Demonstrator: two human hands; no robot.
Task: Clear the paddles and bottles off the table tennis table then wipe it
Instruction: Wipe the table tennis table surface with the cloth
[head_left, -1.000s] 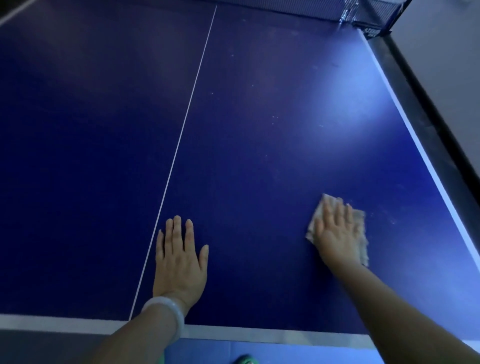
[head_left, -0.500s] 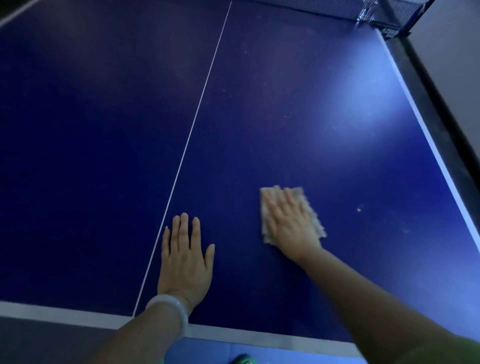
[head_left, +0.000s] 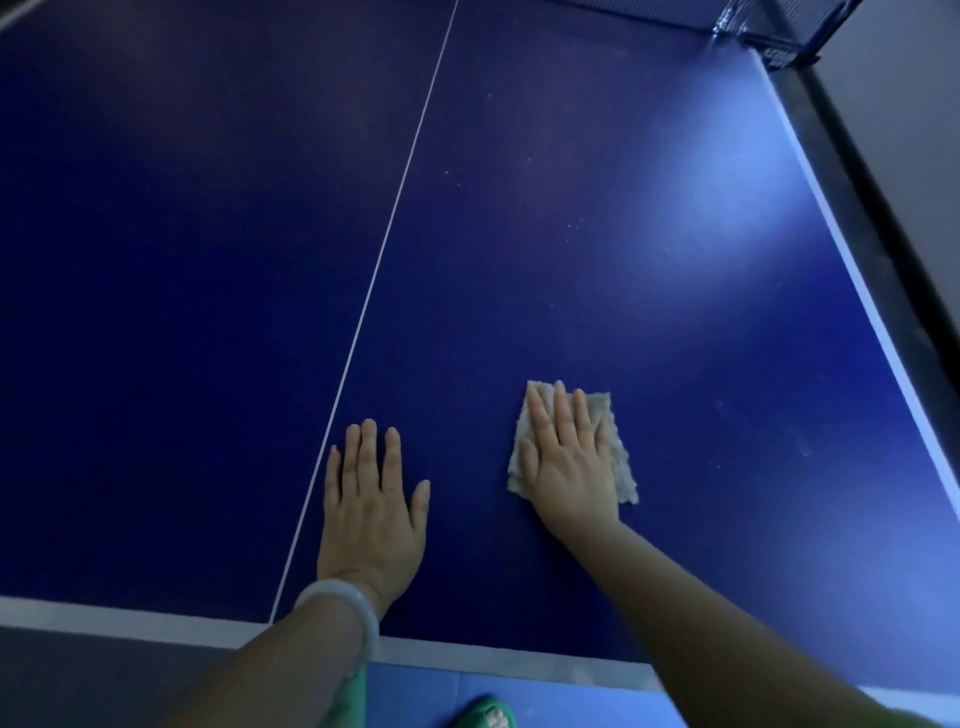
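The dark blue table tennis table (head_left: 597, 234) fills the view, with a white centre line running up it. My right hand (head_left: 566, 457) lies flat with straight fingers on a beige wiping cloth (head_left: 615, 447) on the right half, near the front edge. My left hand (head_left: 371, 504) rests flat on the bare surface just right of the centre line, a white bangle on its wrist. No paddles or bottles show on the table.
The net and its clamp (head_left: 763, 36) sit at the far right corner. A dark strip and grey wall (head_left: 909, 130) run along the table's right edge. Small pale specks dot the surface. A green slipper (head_left: 485, 714) shows on the blue floor below.
My right hand has slid the cloth leftwards from near the right edge toward the middle of the right half. My left hand has stayed planted by the centre line.
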